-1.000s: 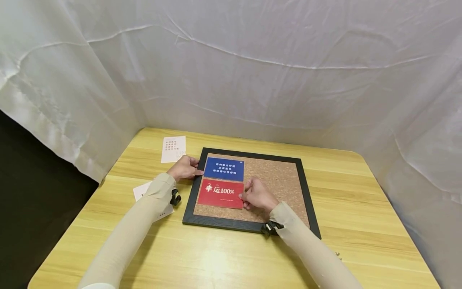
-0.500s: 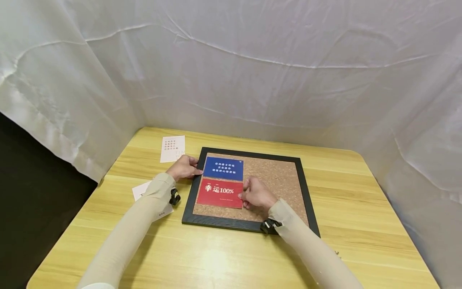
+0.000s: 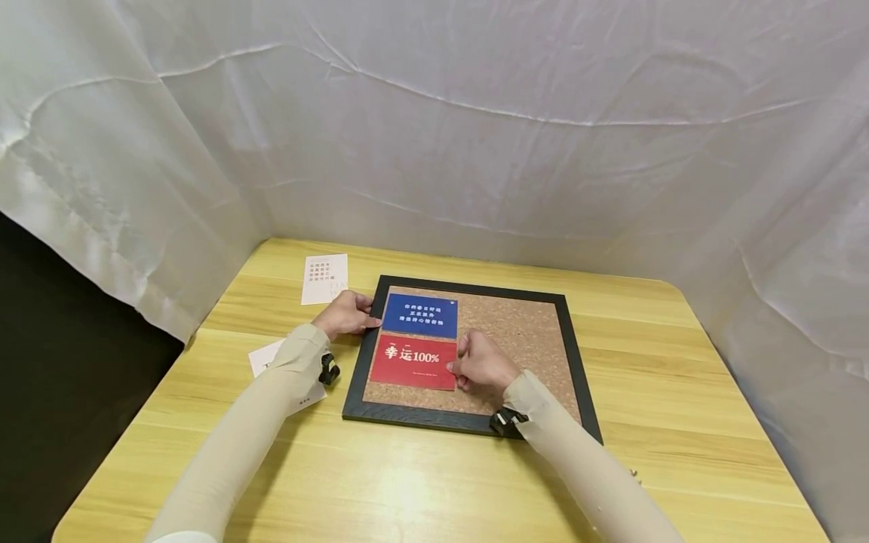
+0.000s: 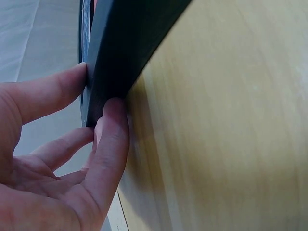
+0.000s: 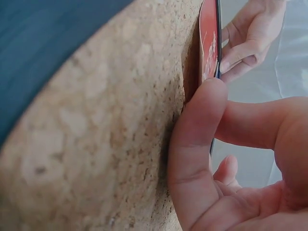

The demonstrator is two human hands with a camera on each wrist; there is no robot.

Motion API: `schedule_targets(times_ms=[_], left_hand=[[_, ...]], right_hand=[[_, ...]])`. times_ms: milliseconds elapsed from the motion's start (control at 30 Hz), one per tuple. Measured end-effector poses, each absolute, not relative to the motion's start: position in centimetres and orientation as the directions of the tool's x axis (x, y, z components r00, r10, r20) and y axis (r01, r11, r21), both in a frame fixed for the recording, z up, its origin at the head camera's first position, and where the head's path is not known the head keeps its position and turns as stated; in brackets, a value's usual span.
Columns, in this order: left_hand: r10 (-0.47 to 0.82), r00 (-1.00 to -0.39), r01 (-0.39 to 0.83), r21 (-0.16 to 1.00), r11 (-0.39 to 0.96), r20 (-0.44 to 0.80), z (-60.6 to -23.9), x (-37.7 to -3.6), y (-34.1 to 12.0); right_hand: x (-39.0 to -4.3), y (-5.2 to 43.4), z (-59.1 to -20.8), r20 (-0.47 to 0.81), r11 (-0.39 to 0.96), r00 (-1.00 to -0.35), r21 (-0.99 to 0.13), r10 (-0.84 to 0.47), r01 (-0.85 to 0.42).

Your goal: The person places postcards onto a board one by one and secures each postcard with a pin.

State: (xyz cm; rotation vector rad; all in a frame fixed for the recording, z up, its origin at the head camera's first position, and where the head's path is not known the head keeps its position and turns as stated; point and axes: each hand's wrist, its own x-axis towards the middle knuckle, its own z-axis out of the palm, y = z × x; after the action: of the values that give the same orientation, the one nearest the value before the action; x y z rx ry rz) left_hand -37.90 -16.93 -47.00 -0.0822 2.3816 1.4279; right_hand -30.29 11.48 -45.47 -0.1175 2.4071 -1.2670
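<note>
A black-framed cork board (image 3: 516, 332) lies flat on the wooden table. A blue card (image 3: 421, 315) sits at its top left corner, with a red card (image 3: 413, 362) printed "100%" just below it. My left hand (image 3: 368, 315) grips the frame's left edge (image 4: 120, 53), thumb (image 4: 48, 96) on top and a finger (image 4: 113, 134) against the side. My right hand (image 3: 458, 366) pinches the red card's right edge (image 5: 208, 53), its thumb (image 5: 197, 144) pressing against the cork (image 5: 96, 120).
A white card (image 3: 326, 279) with red text lies beyond the board's left corner. Another white card (image 3: 266, 359) lies partly under my left forearm. White cloth (image 3: 475, 128) walls in the table at the back and sides. Something small and metallic (image 3: 634, 475) lies near the right front.
My right hand has crept a touch to the left at the red card's edge. The left hand and the board stay put.
</note>
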Motion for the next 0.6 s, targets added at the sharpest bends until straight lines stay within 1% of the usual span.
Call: schedule_targets(times_ms=[233,600], left_hand=[[0.131,-0.934,-0.231,0.84,0.491,-0.333,-47.02,-37.86,-16.95],[0.119,-0.931,-0.245,0.831,0.5,-0.346,-46.92,-38.0,-16.89]], right_hand=[[-30.34,11.44,-45.35,-0.321,0.585,-0.906,-0.804,-0.278,0.105],[-30.43,11.37,-45.37,-0.317,0.614,-0.912,-0.783,-0.26,0.097]])
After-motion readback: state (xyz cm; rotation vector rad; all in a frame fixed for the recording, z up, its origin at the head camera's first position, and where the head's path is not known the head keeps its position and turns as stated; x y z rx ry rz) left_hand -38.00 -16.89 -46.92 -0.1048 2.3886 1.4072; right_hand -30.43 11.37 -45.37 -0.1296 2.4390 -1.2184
